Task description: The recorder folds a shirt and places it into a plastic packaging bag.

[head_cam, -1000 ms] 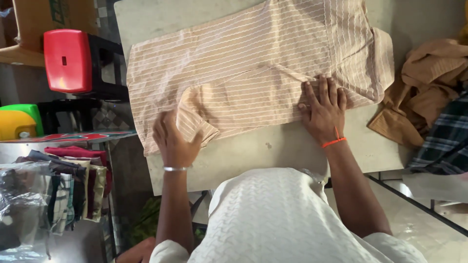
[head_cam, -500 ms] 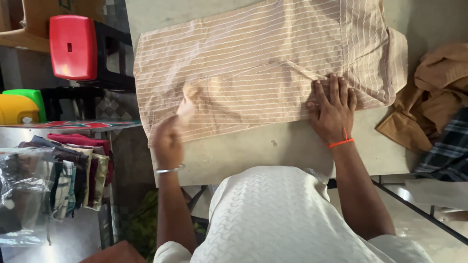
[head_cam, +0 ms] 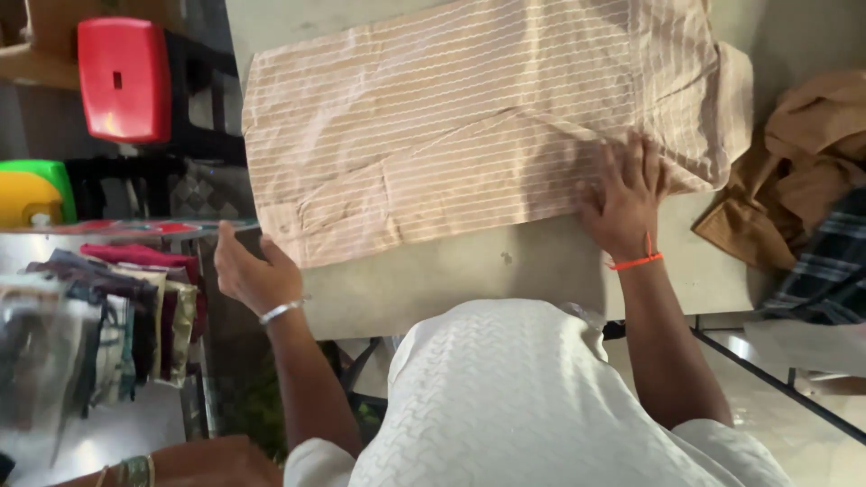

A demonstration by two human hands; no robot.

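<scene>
A peach shirt with thin white stripes point(head_cam: 469, 126) lies spread flat on a grey table point(head_cam: 505, 271), one sleeve folded across its lower left part. My right hand point(head_cam: 627, 198), with an orange band at the wrist, presses flat on the shirt's near edge at the right. My left hand point(head_cam: 253, 271), wearing a silver bangle, hovers off the table's left corner just below the shirt's lower left corner, fingers loosely curled and holding nothing.
A pile of brown cloth point(head_cam: 794, 171) and a plaid garment point(head_cam: 825, 261) lie at the right. A red stool point(head_cam: 122, 77) and a green-and-yellow object point(head_cam: 32, 194) stand at the left. Folded clothes point(head_cam: 108, 316) sit on a glass counter. Another person's hand with bangles point(head_cam: 180, 464) shows at the bottom left.
My left hand let go of the folded sleeve and pulled back off the table's left corner. The sleeve now lies flat on the shirt. My right hand stayed pressed in place.
</scene>
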